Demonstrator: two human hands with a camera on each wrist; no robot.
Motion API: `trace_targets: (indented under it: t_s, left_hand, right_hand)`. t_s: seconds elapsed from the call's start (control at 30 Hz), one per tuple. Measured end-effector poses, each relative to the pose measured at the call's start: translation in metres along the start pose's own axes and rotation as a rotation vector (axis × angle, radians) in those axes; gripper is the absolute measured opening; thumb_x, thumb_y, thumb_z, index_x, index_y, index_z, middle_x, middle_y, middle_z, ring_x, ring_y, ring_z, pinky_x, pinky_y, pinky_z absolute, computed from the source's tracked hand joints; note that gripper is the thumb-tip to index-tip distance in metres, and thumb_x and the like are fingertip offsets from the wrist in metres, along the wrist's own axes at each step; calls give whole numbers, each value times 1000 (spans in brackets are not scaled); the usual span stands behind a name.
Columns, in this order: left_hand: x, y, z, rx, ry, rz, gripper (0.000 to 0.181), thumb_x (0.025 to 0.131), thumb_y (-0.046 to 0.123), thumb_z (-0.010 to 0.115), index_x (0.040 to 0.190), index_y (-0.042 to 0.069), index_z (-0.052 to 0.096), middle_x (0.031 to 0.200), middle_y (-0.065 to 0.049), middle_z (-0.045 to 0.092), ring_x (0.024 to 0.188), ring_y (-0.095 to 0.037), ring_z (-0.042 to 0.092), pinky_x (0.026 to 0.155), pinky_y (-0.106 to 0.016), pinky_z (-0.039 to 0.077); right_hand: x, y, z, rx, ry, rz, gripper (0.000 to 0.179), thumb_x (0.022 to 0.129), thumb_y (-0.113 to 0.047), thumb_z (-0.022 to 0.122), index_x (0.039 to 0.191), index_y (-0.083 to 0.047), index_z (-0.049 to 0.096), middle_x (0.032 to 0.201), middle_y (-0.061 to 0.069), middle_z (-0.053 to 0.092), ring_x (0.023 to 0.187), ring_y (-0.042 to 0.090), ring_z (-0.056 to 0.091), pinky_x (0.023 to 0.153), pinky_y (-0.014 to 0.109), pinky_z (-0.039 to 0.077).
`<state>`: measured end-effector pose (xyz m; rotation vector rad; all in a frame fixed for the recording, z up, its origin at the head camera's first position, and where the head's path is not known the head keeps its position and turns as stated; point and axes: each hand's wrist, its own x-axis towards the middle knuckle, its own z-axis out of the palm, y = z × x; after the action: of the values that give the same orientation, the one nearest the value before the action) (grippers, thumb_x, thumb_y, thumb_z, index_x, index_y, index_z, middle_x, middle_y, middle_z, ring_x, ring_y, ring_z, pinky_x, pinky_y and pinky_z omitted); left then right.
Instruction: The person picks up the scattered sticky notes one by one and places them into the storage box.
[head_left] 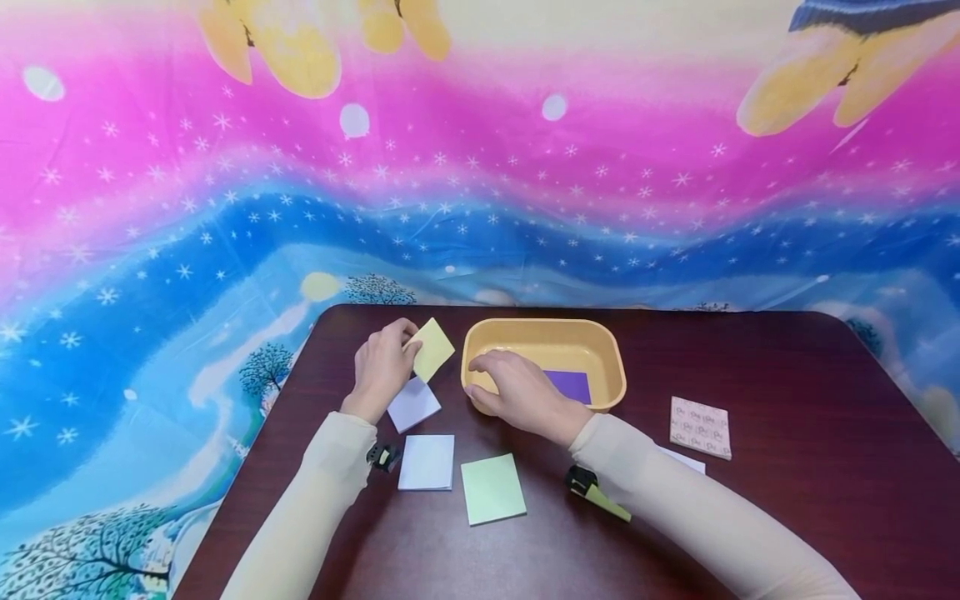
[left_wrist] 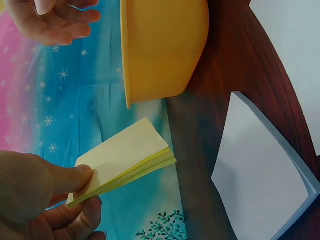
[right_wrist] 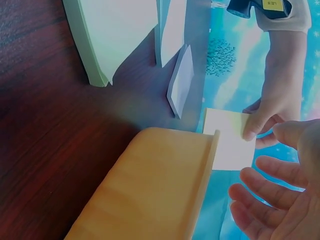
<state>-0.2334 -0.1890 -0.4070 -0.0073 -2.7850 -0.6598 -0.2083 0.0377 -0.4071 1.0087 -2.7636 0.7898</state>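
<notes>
Between thumb and fingers, my left hand (head_left: 384, 367) pinches a pale yellow sticky note pad (head_left: 433, 350), held up left of the yellow-orange plastic bin (head_left: 543, 327). In the left wrist view the layered edge of the pad (left_wrist: 120, 165) shows. My right hand (head_left: 525, 392) is over the bin's near left rim, fingers loosely bent and holding nothing; the right wrist view shows those fingers (right_wrist: 270, 190) spread apart. A purple note pad (head_left: 570, 385) lies inside the bin, partly hidden by the right hand. Just below the yellow pad is a lavender pad (head_left: 414, 406) on the table.
A pale blue-white pad (head_left: 427, 463) and a light green pad (head_left: 493, 490) lie near the front of the dark table (head_left: 795, 367). To the right is a pink patterned pad (head_left: 701, 427), with a white one (head_left: 686, 461) partly under the right sleeve. A printed cloth hangs behind.
</notes>
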Motion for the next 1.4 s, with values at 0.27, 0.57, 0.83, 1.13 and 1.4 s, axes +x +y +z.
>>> trace_targets:
  t_s: [0.27,0.57,0.83,1.13,1.4]
  left_hand:
    - [-4,0,-1,-4,-4,-10,13,97,23,69,108,16,70,101,-5,77,79,-26,70,69,-43,51]
    - [-4,2,-9,-24,29,-1,12,96,22,69,107,15,70,99,-6,78,76,-26,69,67,-44,51]
    - [-5,5,-16,-37,51,33,13,96,22,69,108,15,70,97,-6,78,75,-26,69,66,-44,51]
    - [-5,10,-24,-49,72,46,14,96,22,70,107,14,70,96,-6,77,74,-26,69,65,-44,50]
    - [-5,12,-26,-57,65,54,12,96,21,70,106,14,69,94,-6,77,71,-25,67,64,-43,49]
  right_hand:
    - [5,3,2,-17,-2,24,31,96,-29,69,117,-7,72,111,9,75,104,24,69,94,41,56]
    - [8,3,1,-15,-7,46,31,95,-28,70,117,-7,72,111,9,75,103,24,69,93,41,56]
    - [9,1,-3,-16,-17,66,32,96,-29,70,119,-7,72,112,7,75,104,23,69,93,41,56]
    - [10,2,-4,-18,-8,56,32,96,-28,69,119,-6,72,113,9,75,105,24,70,94,41,56]
    - [10,4,-11,-20,-4,50,32,97,-28,68,120,-6,70,116,10,73,108,25,69,94,43,56]
